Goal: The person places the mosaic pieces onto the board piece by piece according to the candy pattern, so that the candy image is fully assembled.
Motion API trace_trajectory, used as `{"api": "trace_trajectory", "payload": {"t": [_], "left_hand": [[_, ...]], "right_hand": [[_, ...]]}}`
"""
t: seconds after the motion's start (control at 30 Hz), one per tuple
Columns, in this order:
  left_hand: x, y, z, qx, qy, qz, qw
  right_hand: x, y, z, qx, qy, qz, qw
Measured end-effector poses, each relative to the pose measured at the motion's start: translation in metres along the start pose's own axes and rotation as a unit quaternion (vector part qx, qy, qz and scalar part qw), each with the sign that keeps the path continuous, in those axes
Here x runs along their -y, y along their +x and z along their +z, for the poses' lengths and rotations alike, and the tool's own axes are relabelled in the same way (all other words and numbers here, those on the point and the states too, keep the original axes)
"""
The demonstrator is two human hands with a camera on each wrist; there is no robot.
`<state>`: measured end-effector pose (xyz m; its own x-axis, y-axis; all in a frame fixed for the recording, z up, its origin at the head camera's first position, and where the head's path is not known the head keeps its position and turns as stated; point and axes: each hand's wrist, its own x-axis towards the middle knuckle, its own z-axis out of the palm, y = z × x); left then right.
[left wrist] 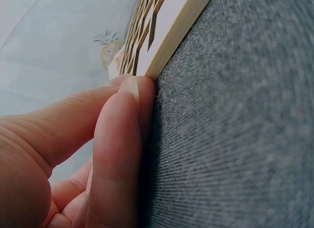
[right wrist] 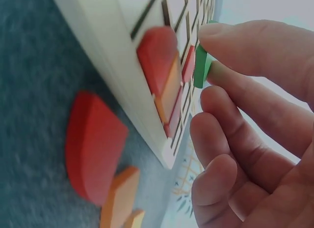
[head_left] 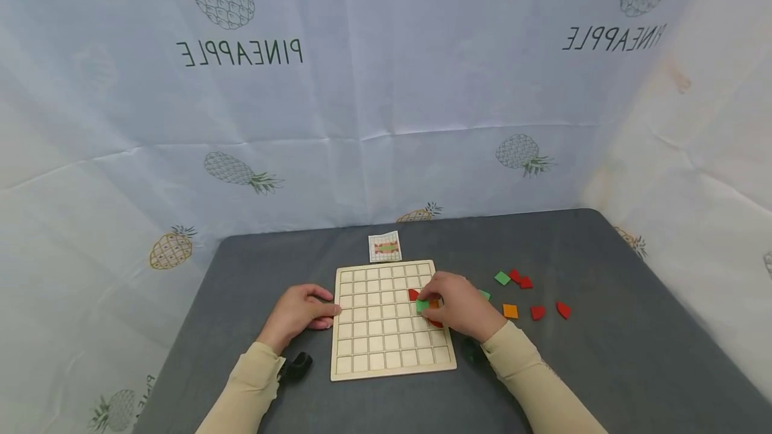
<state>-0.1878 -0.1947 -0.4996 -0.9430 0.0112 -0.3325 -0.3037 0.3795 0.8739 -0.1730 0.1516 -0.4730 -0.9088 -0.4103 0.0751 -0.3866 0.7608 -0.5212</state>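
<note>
A pale wooden grid board [head_left: 374,333] lies on the grey table. My left hand [head_left: 301,313] holds it at its left edge, thumb and index fingertips together there in the left wrist view. Over the board's right side, my right hand [head_left: 461,303] pinches a green square tile [right wrist: 201,66] between thumb and a finger, the other fingers curled below. Close to this tile, a red curved-edge tile [right wrist: 157,56], an orange tile [right wrist: 169,95] and more red pieces sit in the grid near the right edge. My right hand partly covers them in the head view.
Right of the board lie loose tiles: a green one [head_left: 502,278], an orange square [head_left: 510,311] and several red ones, such as a curved-edge piece [head_left: 563,310]. A pattern card [head_left: 384,247] lies behind the board. Pineapple-print cloth [head_left: 374,86] hangs behind the table.
</note>
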Motion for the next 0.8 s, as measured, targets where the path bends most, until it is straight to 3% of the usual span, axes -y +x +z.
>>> {"api": "trace_trajectory", "payload": {"t": [0.27, 0.8], "left_hand": [[-0.0028, -0.0015, 0.0013, 0.004, 0.01, 0.007, 0.9999], [-0.002, -0.0012, 0.0002, 0.0, 0.003, 0.0, 1.0]], "right_hand": [[-0.0035, -0.0002, 0.0055, -0.01, -0.006, -0.033, 0.9994], [-0.0011, 0.0049, 0.0091, -0.006, -0.007, -0.022, 0.9997]]}}
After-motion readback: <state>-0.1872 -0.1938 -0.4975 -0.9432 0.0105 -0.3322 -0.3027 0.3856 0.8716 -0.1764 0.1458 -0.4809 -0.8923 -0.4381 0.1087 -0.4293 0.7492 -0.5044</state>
